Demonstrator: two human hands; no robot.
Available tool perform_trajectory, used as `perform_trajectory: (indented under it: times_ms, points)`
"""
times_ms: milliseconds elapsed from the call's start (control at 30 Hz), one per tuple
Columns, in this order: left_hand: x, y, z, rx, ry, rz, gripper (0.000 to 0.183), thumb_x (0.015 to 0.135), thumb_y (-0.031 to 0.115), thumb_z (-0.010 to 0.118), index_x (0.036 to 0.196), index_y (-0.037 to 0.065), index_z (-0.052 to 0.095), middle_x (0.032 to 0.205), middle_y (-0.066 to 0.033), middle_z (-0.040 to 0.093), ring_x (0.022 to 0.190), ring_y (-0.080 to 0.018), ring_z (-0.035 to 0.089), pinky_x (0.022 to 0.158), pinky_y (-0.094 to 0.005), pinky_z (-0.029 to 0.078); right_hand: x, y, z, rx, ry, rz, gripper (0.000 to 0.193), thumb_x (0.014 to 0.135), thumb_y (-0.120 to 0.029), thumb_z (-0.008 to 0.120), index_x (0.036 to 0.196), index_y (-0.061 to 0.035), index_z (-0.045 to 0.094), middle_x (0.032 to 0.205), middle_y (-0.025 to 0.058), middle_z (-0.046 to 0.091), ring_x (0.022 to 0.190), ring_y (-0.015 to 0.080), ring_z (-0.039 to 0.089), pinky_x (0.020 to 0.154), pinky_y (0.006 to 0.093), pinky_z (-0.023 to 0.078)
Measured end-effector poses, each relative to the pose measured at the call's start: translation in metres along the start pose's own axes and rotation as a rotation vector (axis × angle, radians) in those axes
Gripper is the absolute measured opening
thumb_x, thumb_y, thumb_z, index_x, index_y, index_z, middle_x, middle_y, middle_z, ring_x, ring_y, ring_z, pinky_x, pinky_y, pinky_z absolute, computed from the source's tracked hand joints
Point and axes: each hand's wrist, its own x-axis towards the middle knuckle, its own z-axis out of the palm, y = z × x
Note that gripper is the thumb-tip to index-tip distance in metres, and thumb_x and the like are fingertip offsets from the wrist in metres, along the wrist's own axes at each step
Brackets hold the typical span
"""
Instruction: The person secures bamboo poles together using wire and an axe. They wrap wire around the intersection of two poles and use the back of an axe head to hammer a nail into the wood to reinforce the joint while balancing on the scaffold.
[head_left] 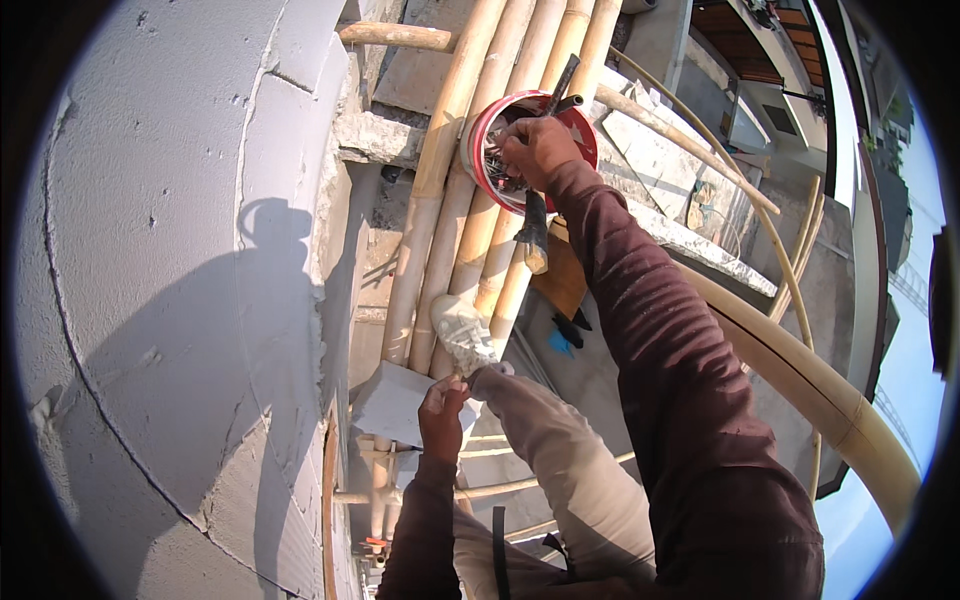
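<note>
At one o'clock, the right hand [541, 150] half-curled inside a red-rimmed bucket [476, 165], hold unclear; at seven, the left hand [442, 412] pinched closed, anything held unclear

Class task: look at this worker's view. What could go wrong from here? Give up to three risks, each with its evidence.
Slipping: the shoe is on round bamboo poles, which might roll or give poor footing.

Pricked fingers: the right hand is inside the red-rimmed bucket among thin pieces that may be sharp.

Spilling: the bucket appears to rest on those rounded poles, so a knock could tip it.
</note>
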Motion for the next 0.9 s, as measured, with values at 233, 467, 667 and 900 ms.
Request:
perform_trajectory:
  times_ms: [233,467,667,900]
  points:
    - [-0.012,0.165,0.085,-0.12,-0.242,0.402,0.051,0.106,0.039,0.052,0.134,-0.004,0.053,0.122,-0.0148,0.066,0.111,-0.0218,0.064,0.099,-0.0371,0.048,-0.16,-0.059,-0.022,1.02,0.098,0.04,0.02,0.101,-0.011,0.054,0.108,0.0007,0.068,0.088,0.0054,0.07,0.073,0.0099,0.066,0.064,0.0218,0.048]
    - [-0.02,0.182,0.11,-0.45,-0.43,0.232,0.056,0.109,0.04,0.042,0.144,-0.004,0.041,0.134,-0.0178,0.056,0.122,-0.0267,0.056,0.104,-0.041,0.045,-0.232,-0.086,0.01,0.843,-0.064,-0.108,0.02,0.103,-0.008,0.055,0.113,0.0055,0.066,0.091,0.0079,0.069,0.076,0.0117,0.065,0.07,0.0258,0.053]
    - [-0.014,0.132,0.027,-0.475,-0.135,0.179,0.054,0.106,0.041,0.052,0.139,-0.001,0.048,0.123,-0.0145,0.059,0.118,-0.0246,0.057,0.103,-0.0426,0.048,-0.179,-0.018,0.028,0.621,0.331,0.407,0.034,0.099,-0.034,0.065,0.108,-0.0015,0.064,0.085,0.0054,0.067,0.075,0.0142,0.068,0.066,0.0297,0.056]
    - [-0.079,0.064,-0.013,-0.258,-0.094,-0.019,0.044,0.103,0.035,0.06,0.133,0.004,0.058,0.097,-0.0049,0.063,0.082,-0.0148,0.064,0.079,-0.032,0.057,-0.105,-0.014,0.027,1.128,0.162,0.759,0.019,0.096,-0.027,0.064,0.098,-0.0088,0.059,0.076,0.0029,0.061,0.062,0.0152,0.063,0.052,0.034,0.057]
